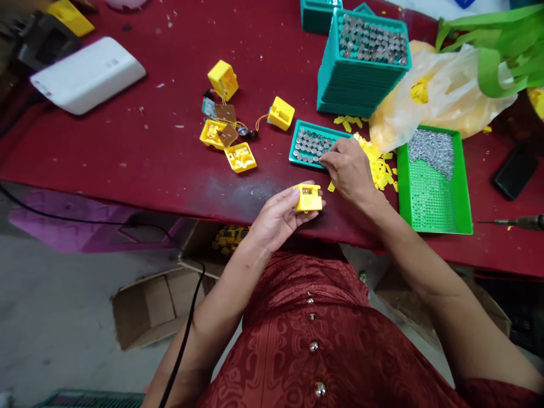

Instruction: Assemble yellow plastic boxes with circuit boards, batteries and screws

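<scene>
My left hand (278, 218) holds a small yellow plastic case (308, 198) near the table's front edge, its open compartment facing up. Inside the compartment a bit of metal shows. Over the right end of a shallow teal tray (293, 148), my right hand (351, 170) has its thumb and fingertips pinched together. Rows of button cells (312, 144) lie in that tray. Whatever the pinched fingers hold, if anything, is hidden. Loose yellow plastic pieces (380, 167) are heaped just beside the right hand.
Stacked teal trays (355, 85) of button cells stand behind. At right are a green tray (465, 198) of small metal parts, a screwdriver tip (505, 222) and a black phone-like object (515, 171). Opened yellow cases (241, 157) with wires lie left, beyond them a white box-shaped device (89, 75).
</scene>
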Tool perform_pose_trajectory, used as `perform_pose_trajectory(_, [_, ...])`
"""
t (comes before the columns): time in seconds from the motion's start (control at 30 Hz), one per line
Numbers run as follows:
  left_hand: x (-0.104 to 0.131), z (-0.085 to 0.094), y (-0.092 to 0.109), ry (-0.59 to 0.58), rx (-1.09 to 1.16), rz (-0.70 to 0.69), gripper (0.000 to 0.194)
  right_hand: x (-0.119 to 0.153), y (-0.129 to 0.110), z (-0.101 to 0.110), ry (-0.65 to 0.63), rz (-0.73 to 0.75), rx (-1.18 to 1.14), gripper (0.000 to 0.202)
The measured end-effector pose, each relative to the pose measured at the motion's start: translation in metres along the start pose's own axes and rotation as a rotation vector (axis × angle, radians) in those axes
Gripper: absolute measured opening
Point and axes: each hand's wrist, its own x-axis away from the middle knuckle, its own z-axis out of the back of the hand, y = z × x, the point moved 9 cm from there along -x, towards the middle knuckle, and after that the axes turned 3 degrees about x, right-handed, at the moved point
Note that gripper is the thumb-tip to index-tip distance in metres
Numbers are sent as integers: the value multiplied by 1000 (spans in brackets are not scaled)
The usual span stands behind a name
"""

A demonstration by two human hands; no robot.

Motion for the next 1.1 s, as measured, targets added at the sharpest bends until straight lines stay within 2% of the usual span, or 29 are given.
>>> perform_pose_trajectory(0.13, [-1, 0, 0, 6, 1, -17, 29, -4, 2, 0, 9, -18, -70, 18])
perform_pose_trajectory(0.23, [-2, 0, 0, 6, 25, -33, 31, 4, -12, 24, 81, -29, -157, 15])
perform_pose_trajectory(0.3, [-2, -1, 0, 5, 30, -42, 33, 16, -26, 45, 125, -51, -306, 13])
perform_pose_trajectory(0.37, [-2, 0, 0, 9, 21, -54, 35, 29, -38, 54, 89, -121, -511, 12])
perform_pose_trajectory(0.5, [-3, -1, 1, 5, 31, -80, 36, 50, -51, 46, -21, -302, -770, 14])
perform_pose_trajectory(0.7, [-2, 1, -1, 8, -20, -102, 35, 60, -44, 23, -102, -500, -863, 20])
perform_pose_trajectory(0.8, [-2, 0, -1, -12, -69, -120, 38, 60, -46, 24, -137, -494, -839, 17])
perform_pose_trajectory(0.93, [-1, -4, 1, -49, -161, -163, 45, 54, -48, 35, -126, -394, -655, 9])
perform_pose_trajectory(1.0, [1, -5, 1, -64, -189, -163, 45, 50, -44, 33, -145, -390, -641, 18])
perform_pose_trajectory(1.1, [3, -6, -1, -76, -222, -140, 47, 48, -39, 20, -258, -382, -725, 31])
